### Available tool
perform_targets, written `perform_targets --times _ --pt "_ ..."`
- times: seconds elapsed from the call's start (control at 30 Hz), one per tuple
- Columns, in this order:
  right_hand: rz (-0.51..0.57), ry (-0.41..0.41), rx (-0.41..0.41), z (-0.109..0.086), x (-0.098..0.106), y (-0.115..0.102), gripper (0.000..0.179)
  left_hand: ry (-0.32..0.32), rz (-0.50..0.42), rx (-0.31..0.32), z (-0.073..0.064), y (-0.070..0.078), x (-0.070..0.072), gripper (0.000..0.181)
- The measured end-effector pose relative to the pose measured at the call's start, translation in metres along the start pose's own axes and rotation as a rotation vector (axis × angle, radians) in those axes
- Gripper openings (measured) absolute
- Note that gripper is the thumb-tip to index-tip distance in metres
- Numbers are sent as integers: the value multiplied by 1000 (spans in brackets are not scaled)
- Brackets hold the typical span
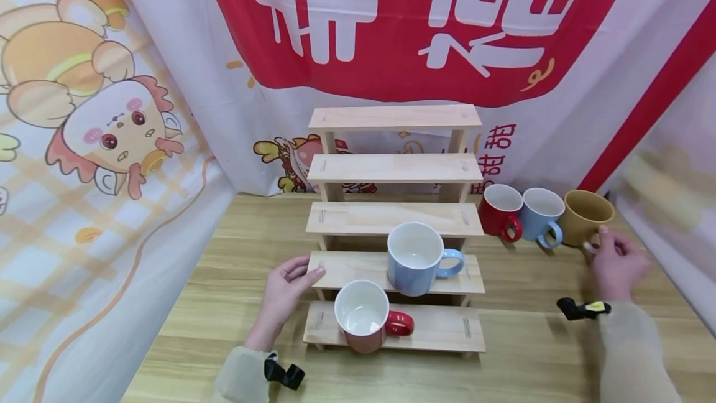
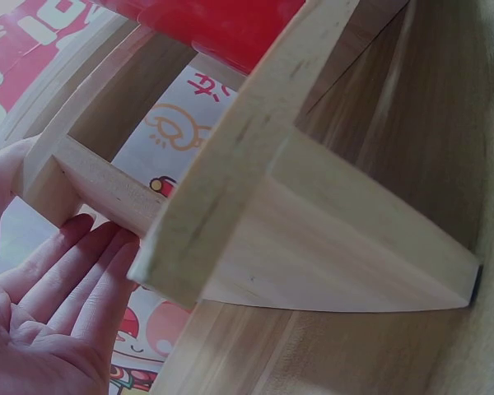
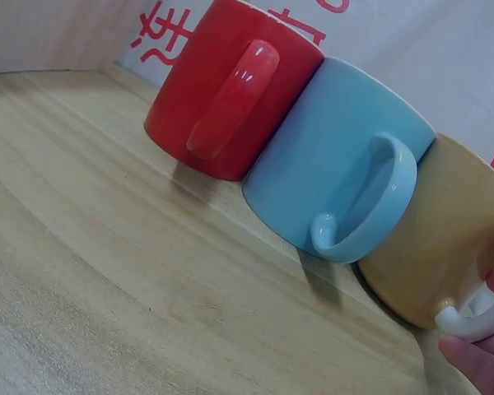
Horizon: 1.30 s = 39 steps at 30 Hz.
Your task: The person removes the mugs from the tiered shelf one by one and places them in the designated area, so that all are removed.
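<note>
My right hand (image 1: 619,264) grips the pale handle (image 3: 477,319) of a mustard-yellow mug (image 1: 584,219), which stands on the table at the far right. To its left, side by side, are a light blue mug (image 1: 539,216) and a red mug (image 1: 500,210). My left hand (image 1: 284,288) holds the left end of the second-lowest board of a stepped wooden rack (image 1: 347,269), thumb at the top and fingers underneath. On that board sits another blue mug (image 1: 414,260). Another red mug (image 1: 363,319) rests on the lowest board, its handle pointing right.
The rack's upper boards (image 1: 394,118) rise toward a red and white printed cloth (image 1: 391,48) at the back. Patterned cloth (image 1: 112,235) borders the left side, and whitish cloth (image 1: 682,204) hangs close to my right hand. Wood-grain table (image 1: 520,341) lies between rack and right arm.
</note>
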State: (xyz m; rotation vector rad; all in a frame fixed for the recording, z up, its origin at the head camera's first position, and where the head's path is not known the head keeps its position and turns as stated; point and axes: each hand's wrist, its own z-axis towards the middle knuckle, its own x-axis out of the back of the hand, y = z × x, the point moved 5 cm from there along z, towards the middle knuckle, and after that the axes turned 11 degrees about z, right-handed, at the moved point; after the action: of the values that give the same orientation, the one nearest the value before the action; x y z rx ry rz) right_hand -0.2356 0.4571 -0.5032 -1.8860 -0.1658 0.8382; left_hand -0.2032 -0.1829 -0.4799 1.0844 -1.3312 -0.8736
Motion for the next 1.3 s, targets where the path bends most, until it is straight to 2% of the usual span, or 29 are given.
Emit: perform_targets --times 0.07,0.27,0.4,0.5,0.53,0.77,0.87,1.0,1.13,1.23,1.3 --pt "-6 0 3 1 1 1 12 1 1 -2 0 0 0 51" --pt "-127 9 46 2 4 1 10 -3 7 3 0 -3 0 52" --pt "-194 -12 142 -3 -2 -8 20 -1 8 -7 0 -2 -1 52" --pt "-265 -53 257 -13 -15 -24 33 3 10 -11 0 -1 -1 52" --pt "-272 -71 270 -17 -21 -30 36 4 10 -11 0 -1 0 51" --pt "-199 -200 226 -62 -67 -65 44 10 15 2 0 0 1 52" --pt "-198 -270 243 -86 -87 -73 43 8 14 0 0 0 1 52" --pt "-207 -420 244 -118 -106 -76 42 7 17 1 0 0 0 53" --pt "-314 -611 240 -149 -120 -76 46 8 13 5 -1 1 0 52" --pt "-462 -698 261 -171 -127 -77 48 9 10 7 0 1 0 52" --pt "-511 -745 263 -184 -130 -77 49 8 10 9 0 0 0 52"
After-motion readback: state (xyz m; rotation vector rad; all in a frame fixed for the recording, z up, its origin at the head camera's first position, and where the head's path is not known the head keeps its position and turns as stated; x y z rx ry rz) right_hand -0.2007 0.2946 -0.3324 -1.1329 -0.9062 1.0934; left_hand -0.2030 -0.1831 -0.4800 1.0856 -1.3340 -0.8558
